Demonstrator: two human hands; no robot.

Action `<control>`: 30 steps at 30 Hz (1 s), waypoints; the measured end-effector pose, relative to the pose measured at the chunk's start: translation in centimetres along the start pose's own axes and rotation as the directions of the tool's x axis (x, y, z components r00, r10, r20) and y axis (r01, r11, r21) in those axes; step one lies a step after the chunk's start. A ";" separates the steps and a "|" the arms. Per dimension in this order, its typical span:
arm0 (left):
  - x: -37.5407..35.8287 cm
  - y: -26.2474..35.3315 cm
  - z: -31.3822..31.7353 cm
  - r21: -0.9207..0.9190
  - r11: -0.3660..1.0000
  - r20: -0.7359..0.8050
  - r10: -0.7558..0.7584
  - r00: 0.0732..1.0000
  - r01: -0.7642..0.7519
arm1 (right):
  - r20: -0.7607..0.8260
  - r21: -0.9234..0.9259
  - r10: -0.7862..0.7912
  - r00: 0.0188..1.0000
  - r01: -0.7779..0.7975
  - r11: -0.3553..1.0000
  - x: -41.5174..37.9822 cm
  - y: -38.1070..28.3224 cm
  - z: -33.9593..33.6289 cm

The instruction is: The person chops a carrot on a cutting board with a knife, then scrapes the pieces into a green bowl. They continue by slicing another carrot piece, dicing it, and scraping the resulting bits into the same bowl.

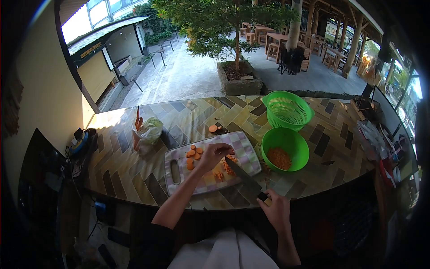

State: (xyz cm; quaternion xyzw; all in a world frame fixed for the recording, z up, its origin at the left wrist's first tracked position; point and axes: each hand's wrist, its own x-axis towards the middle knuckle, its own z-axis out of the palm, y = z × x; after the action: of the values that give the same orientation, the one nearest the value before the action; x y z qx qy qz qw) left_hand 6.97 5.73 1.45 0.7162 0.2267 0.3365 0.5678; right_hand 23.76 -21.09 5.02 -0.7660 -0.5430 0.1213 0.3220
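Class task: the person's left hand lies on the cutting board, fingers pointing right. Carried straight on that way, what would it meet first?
Probably the knife blade beside the left hand, then the green bowl; depth is unclear.

**Tiled counter and its load**

A patterned tile counter [130, 166] carries a checked cutting board [244, 150], a green bowl [285, 149], a green mesh basket [287, 110], a plastic bag [148, 130] and a carrot end [213, 128].

Long dark-bladed kitchen knife [244, 175] angled tip-down onto checkered plastic cutting board [179, 168]; orange carrot slices [193, 156] piled left, diced bits centre.
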 end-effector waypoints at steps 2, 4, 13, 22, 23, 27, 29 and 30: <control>-0.3 0.2 -0.1 -0.057 0.998 -0.051 -0.001 0.999 -0.002 | 0.016 0.030 0.016 1.000 -0.017 0.999 -0.1 0.4 0.1; -1.4 1.3 -0.4 -0.061 0.998 -0.084 -0.004 0.996 -0.001 | 0.040 0.082 0.026 0.999 -0.029 0.996 -0.1 0.8 0.5; -6.5 1.6 -2.9 0.411 0.897 0.201 0.085 0.976 -0.163 | 0.272 0.313 0.059 0.960 -0.147 0.938 -0.1 0.0 1.1; -5.2 0.3 -3.1 0.365 0.855 0.382 0.222 0.897 -0.367 | 0.235 0.352 0.027 0.972 -0.111 0.929 0.0 0.3 1.2; -5.1 0.1 -3.1 0.358 0.868 0.369 0.206 0.906 -0.344 | 0.237 0.355 0.033 0.971 -0.118 0.927 0.0 0.3 1.2; -4.7 0.5 -3.6 0.260 0.940 0.396 0.102 0.913 -0.218 | 0.238 0.359 0.050 0.970 -0.136 0.924 -0.1 0.2 0.8; -4.7 1.0 -3.4 0.332 0.916 0.390 0.084 0.917 -0.226 | 0.245 0.347 0.055 0.968 -0.141 0.927 -0.2 0.1 0.5; -4.6 1.1 -3.3 0.368 0.901 0.385 0.076 0.920 -0.229 | 0.254 0.338 0.059 0.966 -0.146 0.930 -0.2 0.2 0.5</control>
State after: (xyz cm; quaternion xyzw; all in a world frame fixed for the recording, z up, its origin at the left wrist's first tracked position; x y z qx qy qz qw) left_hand 1.36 4.40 1.92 0.8836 0.1254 0.1888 0.4098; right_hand 23.56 -21.13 4.55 -0.7028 -0.5060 0.3250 0.3800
